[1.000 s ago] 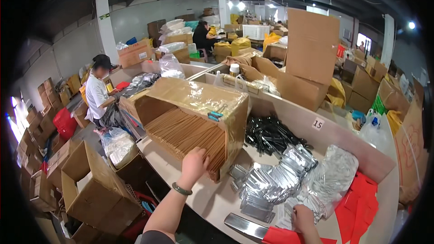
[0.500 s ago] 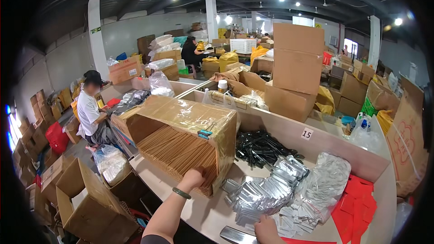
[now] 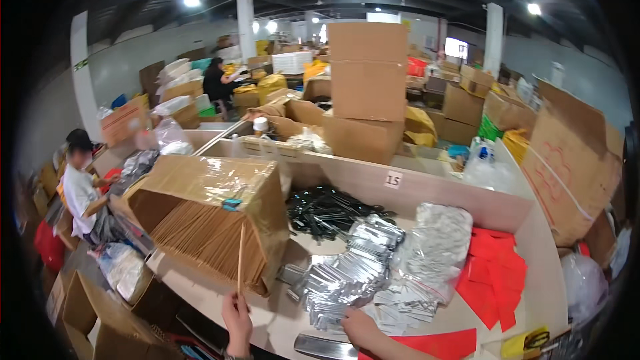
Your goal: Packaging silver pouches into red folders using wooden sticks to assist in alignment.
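My left hand (image 3: 237,323) pinches the lower end of a long, thin brown cardboard piece (image 3: 241,260), held upright and seen nearly edge-on. Behind it, an open carton (image 3: 210,172) lies on its side, packed with a row of similar brown pieces (image 3: 200,237). At the near end of a heap of silver foil-like packets (image 3: 343,277), my right hand (image 3: 360,327) has its fingers curled in against the packets; what they grip is hidden. Small white-silver slips (image 3: 403,310) lie beside that hand, and a shiny metal strip (image 3: 325,347) is just below it.
Black utensil-like pieces (image 3: 333,210) are heaped behind the silver packets. A clear plastic bag (image 3: 437,240) and red sheets (image 3: 493,273) lie to the right. Yellow-handled scissors (image 3: 533,340) rest at the near right. A low partition (image 3: 440,190) bounds the table; a co-worker (image 3: 83,187) sits at left.
My left hand has come out of the carton toward me, bringing a brown cardboard piece upright. My right hand stays by the silver packets. The whole view has swung to the right.
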`<control>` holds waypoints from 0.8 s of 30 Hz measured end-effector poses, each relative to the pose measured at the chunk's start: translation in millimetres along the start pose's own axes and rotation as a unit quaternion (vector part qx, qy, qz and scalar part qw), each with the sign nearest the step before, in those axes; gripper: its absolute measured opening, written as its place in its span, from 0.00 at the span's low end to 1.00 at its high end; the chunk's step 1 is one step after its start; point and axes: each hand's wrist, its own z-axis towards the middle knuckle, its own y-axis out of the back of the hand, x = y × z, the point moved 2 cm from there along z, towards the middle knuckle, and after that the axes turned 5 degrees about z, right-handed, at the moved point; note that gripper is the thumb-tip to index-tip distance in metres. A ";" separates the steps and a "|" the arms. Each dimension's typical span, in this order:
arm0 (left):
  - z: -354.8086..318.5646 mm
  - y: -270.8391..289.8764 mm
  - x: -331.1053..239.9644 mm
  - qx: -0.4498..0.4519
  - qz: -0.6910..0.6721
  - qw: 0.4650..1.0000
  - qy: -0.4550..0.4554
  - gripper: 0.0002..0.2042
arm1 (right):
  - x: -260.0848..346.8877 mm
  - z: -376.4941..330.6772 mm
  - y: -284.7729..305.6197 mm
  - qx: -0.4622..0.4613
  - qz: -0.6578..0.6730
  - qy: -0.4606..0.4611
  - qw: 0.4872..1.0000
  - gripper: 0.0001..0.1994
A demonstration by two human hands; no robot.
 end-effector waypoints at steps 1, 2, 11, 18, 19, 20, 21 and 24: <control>-28.0 -4.6 20.7 0.003 -0.024 0.999 0.027 0.06 | 2.0 3.4 0.3 0.043 -0.027 0.062 0.997 0.05; -53.0 -7.8 38.0 0.009 0.002 1.000 -0.004 0.05 | 16.3 7.9 19.9 0.053 -0.021 0.092 0.994 0.06; -108.9 -22.4 15.9 0.175 -0.021 0.984 -0.040 0.06 | 47.7 -46.8 10.3 0.004 0.096 0.059 0.994 0.08; -84.5 -11.2 65.7 0.361 -0.146 0.919 0.069 0.07 | 54.3 -71.4 72.7 -0.078 0.055 0.105 0.990 0.17; -77.6 -3.5 62.0 0.394 -0.072 0.916 0.023 0.08 | 52.6 -79.1 80.5 -0.080 0.052 0.101 0.990 0.17; -75.6 -4.0 50.5 0.419 -0.027 0.907 0.015 0.08 | 55.2 -87.4 84.0 -0.071 0.044 0.103 0.991 0.16; -75.8 -10.9 39.6 0.442 0.019 0.897 0.007 0.08 | 57.0 -91.3 84.6 -0.063 0.036 0.105 0.992 0.15; -115.1 -78.2 -8.8 0.415 -0.007 0.882 -0.223 0.10 | 59.8 -85.9 68.9 -0.017 0.046 0.082 0.995 0.15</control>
